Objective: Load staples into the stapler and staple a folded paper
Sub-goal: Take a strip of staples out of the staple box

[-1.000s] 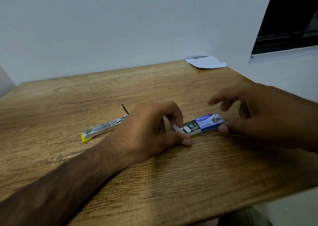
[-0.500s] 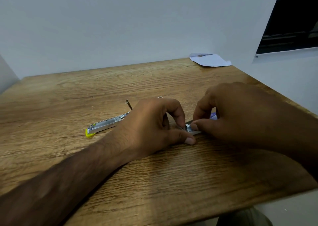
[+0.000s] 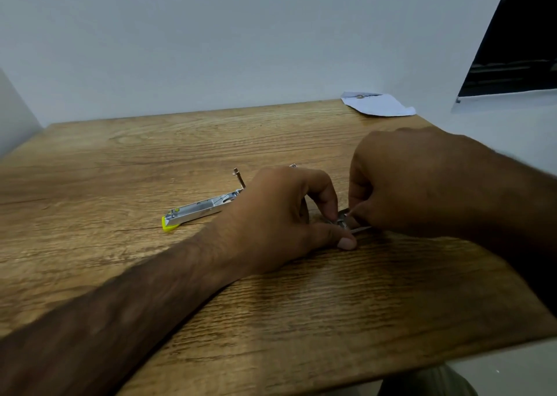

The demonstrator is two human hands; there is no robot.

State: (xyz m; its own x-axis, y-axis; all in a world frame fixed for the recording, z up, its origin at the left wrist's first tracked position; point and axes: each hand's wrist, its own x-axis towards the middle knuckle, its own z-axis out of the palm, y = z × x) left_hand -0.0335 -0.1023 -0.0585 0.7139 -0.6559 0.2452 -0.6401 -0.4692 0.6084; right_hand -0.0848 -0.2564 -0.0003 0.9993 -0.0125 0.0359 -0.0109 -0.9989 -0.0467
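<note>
The stapler [image 3: 199, 211] lies opened flat on the wooden table [image 3: 150, 154], silver with a yellow tip at its left end; part of it is hidden behind my left hand. My left hand [image 3: 286, 214] pins the small staple box [image 3: 343, 219] to the table between forefinger and thumb. Only a silver bit of the box's tray shows between the two hands. My right hand [image 3: 422, 184] covers the rest of the box, and its fingertips pinch the staples inside the tray. A folded white paper [image 3: 379, 104] rests at the table's far right corner.
White walls close off the table at the back and on the right. A dark window [image 3: 518, 48] is at the upper right. The table's near edge runs just below my forearms.
My right hand has moved left from the box's blue sleeve onto the open tray and closed its fingertips there. The blue sleeve is now hidden. My left hand has stayed in place.
</note>
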